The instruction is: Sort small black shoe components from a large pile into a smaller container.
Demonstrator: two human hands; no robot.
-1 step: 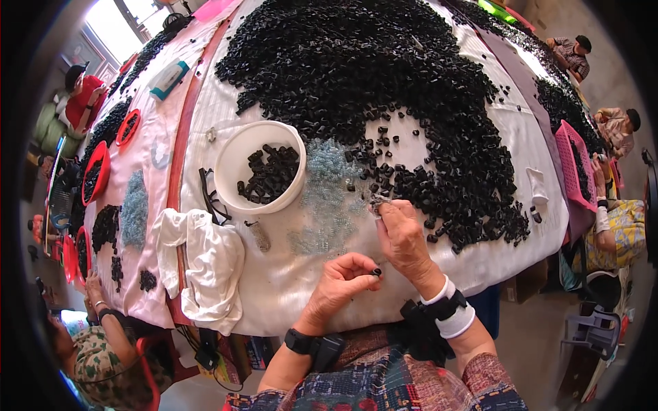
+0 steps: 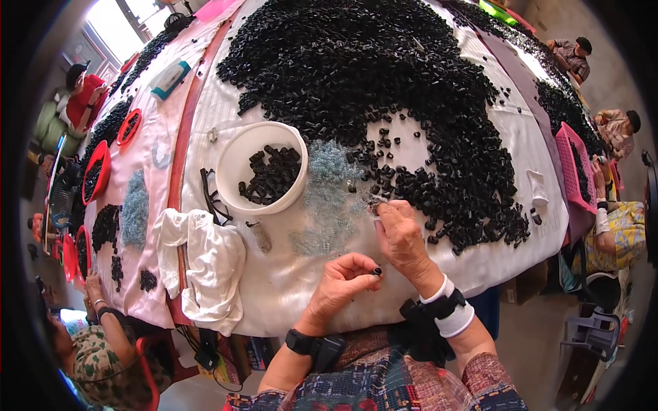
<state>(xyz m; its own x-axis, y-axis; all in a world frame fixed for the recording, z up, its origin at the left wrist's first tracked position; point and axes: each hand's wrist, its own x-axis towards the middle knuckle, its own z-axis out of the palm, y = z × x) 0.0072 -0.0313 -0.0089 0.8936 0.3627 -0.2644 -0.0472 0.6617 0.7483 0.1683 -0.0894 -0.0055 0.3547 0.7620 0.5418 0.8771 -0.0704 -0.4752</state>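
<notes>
My left hand (image 2: pixel 340 282) is closed in a pinch on a small black cylindrical piece (image 2: pixel 376 271) near the table's front edge. Up and to its right, the fingers of my right hand (image 2: pixel 404 236) are pressed together around something small, greyish and partly clear, too small to name. That hand is over the near edge of a large heap of black pieces (image 2: pixel 343 68). Between the hands and a white bowl (image 2: pixel 296 137) lies a spread of pale blue, clear springlike bits (image 2: pixel 329 164). More black pieces (image 2: pixel 271 175) fill the bottom of the bowl.
Left of the bowl lie black-framed glasses (image 2: pixel 211 198), a small bottle-like container (image 2: pixel 259 236) and a crumpled white cloth (image 2: pixel 202 267). A pink basket (image 2: pixel 574 168) stands at the right edge. Co-workers sit at both sides, one (image 2: pixel 103 349) at lower left.
</notes>
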